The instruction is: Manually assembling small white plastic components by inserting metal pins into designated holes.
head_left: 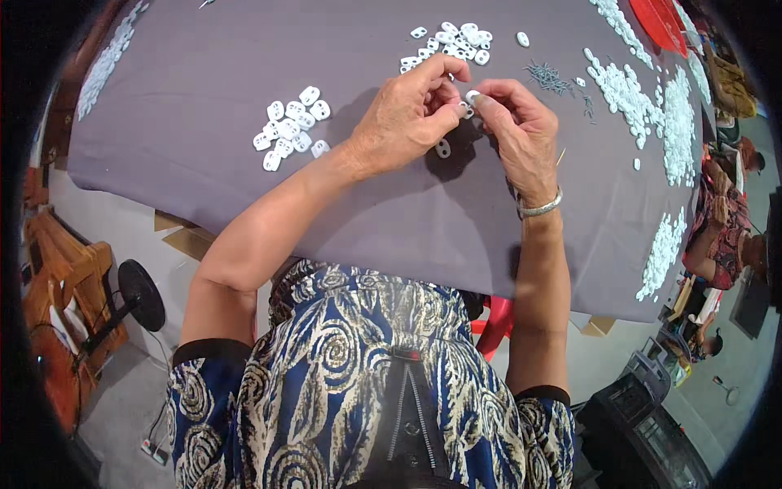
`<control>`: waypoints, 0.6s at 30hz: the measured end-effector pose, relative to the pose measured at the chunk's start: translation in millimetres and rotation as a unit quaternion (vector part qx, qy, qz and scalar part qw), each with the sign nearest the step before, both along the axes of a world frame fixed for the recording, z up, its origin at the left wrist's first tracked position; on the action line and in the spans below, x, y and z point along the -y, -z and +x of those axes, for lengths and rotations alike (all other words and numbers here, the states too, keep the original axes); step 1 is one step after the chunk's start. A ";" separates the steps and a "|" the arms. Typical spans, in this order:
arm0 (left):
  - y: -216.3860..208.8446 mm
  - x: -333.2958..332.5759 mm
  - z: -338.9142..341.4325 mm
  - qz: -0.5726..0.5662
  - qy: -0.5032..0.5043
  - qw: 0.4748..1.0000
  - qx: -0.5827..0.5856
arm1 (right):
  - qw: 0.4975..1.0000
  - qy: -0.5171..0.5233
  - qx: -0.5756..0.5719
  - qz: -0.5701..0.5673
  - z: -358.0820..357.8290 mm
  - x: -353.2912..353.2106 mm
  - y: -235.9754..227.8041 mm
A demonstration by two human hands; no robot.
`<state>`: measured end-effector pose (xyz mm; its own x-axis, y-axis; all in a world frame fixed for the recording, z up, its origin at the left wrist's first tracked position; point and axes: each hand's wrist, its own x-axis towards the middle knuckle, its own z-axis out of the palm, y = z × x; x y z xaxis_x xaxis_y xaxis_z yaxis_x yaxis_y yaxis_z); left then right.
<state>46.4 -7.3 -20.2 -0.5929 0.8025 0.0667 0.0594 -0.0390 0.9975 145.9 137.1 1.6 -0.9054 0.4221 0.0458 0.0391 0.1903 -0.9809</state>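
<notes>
Between the two hands, over the far middle of the counter (pixel 244 191), is a small white two-holed piece (pixel 467 110), partly covered by fingertips. The left hand (pixel 411 118) pinches it from its left side between thumb and forefinger. The right hand (pixel 517 122) is just as close, its thumb and forefinger pinching a white oval cap (pixel 472 97) that lies right against the piece, on its far side and slightly to the right. Both grips are closed on these parts. The piece's long axis is too hidden to tell, and whether the two parts are already joined is unclear.

Just below the fingers, a loose two-holed oval (pixel 442 148) lies on the cloth, its long axis running roughly away from the person. Beyond the hands sits a cluster of similar white ovals (pixel 464 41); left of the left hand is a group of larger white two-holed blocks (pixel 289 126). Past the right hand lies a small pile of grey pins (pixel 547 77), nearer to it than to the left.

Farther right spread heaps of tiny white parts (pixel 678 130), and another white heap (pixel 110 61) lies at the far left. The one container on the counter is a red basin (pixel 661 26) at the far right edge; its contents cannot be made out.
</notes>
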 end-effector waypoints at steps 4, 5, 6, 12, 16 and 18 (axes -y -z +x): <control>4.3 -3.3 2.8 0.045 -0.035 0.998 0.024 | 1.000 -0.008 -0.004 0.028 -0.9 4.9 -0.4; 5.3 -3.4 2.5 0.045 -0.034 0.998 0.024 | 1.000 -0.007 -0.004 0.028 -1.0 5.7 0.6; 6.2 -3.0 2.0 0.045 -0.031 0.998 0.035 | 1.000 -0.001 -0.002 0.030 -1.0 6.3 2.3; 6.0 -2.9 0.6 0.054 -0.033 0.996 0.062 | 0.999 0.009 -0.014 0.033 -2.4 9.8 3.9; 1.7 -2.6 -0.9 0.054 -0.017 0.993 0.103 | 0.992 -0.008 -0.014 0.124 0.9 6.9 0.4; -0.4 -2.5 -2.2 0.054 -0.012 0.992 0.114 | 0.989 -0.012 -0.023 0.148 1.6 5.7 -0.1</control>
